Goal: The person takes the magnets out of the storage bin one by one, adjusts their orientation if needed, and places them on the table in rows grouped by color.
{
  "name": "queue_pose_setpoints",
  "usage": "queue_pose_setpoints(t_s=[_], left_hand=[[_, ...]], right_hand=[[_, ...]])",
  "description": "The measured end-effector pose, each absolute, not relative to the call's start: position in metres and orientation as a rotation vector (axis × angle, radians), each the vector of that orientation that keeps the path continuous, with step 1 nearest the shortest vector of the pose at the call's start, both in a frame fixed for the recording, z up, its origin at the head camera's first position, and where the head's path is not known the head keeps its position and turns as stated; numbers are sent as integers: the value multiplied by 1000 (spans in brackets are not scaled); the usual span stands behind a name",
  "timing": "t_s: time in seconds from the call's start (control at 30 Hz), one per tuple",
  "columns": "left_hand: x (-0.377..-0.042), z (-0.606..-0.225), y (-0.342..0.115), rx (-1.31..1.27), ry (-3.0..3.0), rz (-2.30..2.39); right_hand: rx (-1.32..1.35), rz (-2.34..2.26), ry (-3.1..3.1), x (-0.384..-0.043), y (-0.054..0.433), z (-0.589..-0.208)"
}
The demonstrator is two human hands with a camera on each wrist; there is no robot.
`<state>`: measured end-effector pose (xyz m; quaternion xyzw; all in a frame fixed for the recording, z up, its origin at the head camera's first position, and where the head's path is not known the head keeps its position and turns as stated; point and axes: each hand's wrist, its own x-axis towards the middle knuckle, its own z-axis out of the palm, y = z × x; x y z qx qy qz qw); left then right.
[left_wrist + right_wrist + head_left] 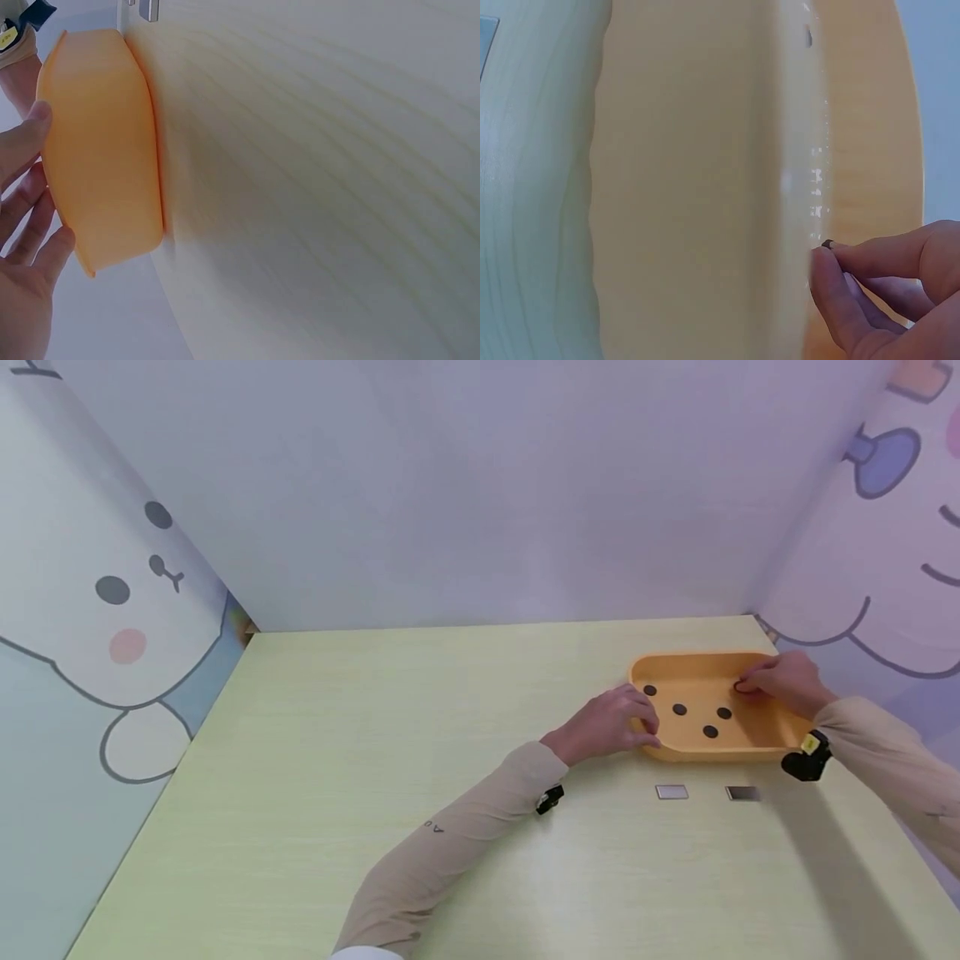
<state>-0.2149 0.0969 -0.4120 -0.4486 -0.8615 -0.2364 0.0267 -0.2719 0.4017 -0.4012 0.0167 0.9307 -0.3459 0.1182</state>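
Observation:
An orange tray (750,754) with rounded corners and raised walls stands at the right of the table. My left hand (607,722) holds its left rim, thumb near the front corner; the left wrist view shows the fingertips along the rim of the tray (105,150). Inside the tray, my right hand (787,682) pinches a small dark disc (828,244) between thumb and index finger, close over the floor by the right end. Several flat dark discs, among them one disc (679,709) near the middle, lie spread on the tray floor.
On the table (375,760), just in front of the tray, lie a light rectangular piece (672,792) and a darker rectangular piece (742,793), side by side. A plain back wall (480,510) and printed side panels (75,693) border the table.

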Motion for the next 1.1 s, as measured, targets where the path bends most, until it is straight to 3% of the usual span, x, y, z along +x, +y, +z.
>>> queue_pose_setpoints(t_s=[0.8, 1.1], left_hand=[[-213, -414, 97, -1396, -2624, -722], [-212, -413, 95, -1388, -2636, -717]], right_hand=[[117, -1551, 2240, -258, 416, -391], [114, -1473, 2292, -251, 412, -387]])
